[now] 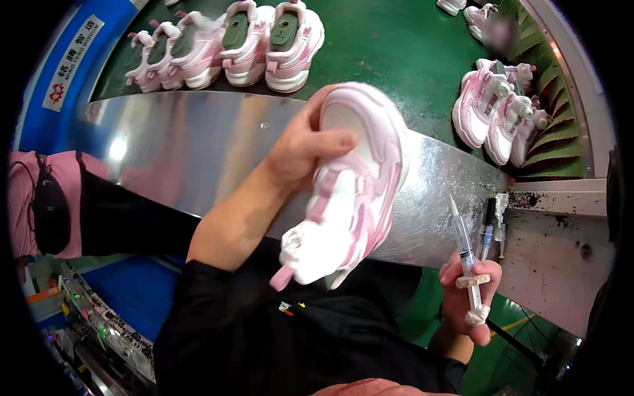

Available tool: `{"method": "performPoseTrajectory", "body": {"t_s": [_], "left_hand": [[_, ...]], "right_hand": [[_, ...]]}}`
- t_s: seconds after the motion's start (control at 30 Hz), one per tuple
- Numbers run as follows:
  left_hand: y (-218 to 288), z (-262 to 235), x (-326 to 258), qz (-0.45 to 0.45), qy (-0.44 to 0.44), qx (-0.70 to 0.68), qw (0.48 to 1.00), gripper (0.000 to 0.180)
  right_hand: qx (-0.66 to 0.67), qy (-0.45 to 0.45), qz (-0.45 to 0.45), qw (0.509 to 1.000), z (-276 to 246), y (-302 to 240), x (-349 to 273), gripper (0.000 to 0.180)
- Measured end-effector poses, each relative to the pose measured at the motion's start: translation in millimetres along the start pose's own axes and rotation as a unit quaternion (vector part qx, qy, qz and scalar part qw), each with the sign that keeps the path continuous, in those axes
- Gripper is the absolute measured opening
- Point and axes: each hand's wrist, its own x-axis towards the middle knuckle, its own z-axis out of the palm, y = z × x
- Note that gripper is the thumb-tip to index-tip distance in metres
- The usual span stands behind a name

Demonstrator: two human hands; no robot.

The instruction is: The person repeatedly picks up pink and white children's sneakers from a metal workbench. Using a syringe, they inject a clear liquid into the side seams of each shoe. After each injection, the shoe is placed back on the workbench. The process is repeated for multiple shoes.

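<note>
My left hand (307,145) is closed around the toe end of a pink and white sneaker (376,142), its thumb pressed on the upper. The shoe is held up over the metal ledge, toe away from me, with a pink heel tab at the near end. White stuffing fills its opening. At the lower right, my right hand (465,300) grips a clear syringe (467,257), the thin tip pointing up and away. Lumpy off-white material wraps the syringe's flange and plunger end. The syringe tip and the sneaker are apart.
Several pink and white sneakers (290,49) with green insoles stand in a row on the green surface (370,39). More stuffed sneakers (492,115) sit at the right beside green flaps (558,125). A metal ledge (172,145) runs across the front. Another person's pink top (66,204) shows at left.
</note>
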Motion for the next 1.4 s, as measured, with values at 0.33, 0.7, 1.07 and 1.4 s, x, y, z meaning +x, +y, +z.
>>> {"method": "performPoseTrajectory", "body": {"t_s": [0.33,0.7,1.07,1.4], "left_hand": [[-4,0,-21,-0.011,-0.041,0.007,0.999,0.076],[-1,0,-24,0.026,-0.081,0.053,0.995,0.078],[4,2,-24,-0.011,-0.025,0.045,0.999,0.081],[4,-1,-23,-0.023,0.011,0.039,0.999,0.083]], "right_hand": [[0.219,-0.156,-0.020,0.963,48,-18,73,0.069],[0.197,-0.141,0.007,0.970,59,-11,86,0.071],[0.171,-0.114,-0.005,0.979,50,-11,79,0.071],[0.170,-0.121,-0.051,0.977,48,6,77,0.074]]}}
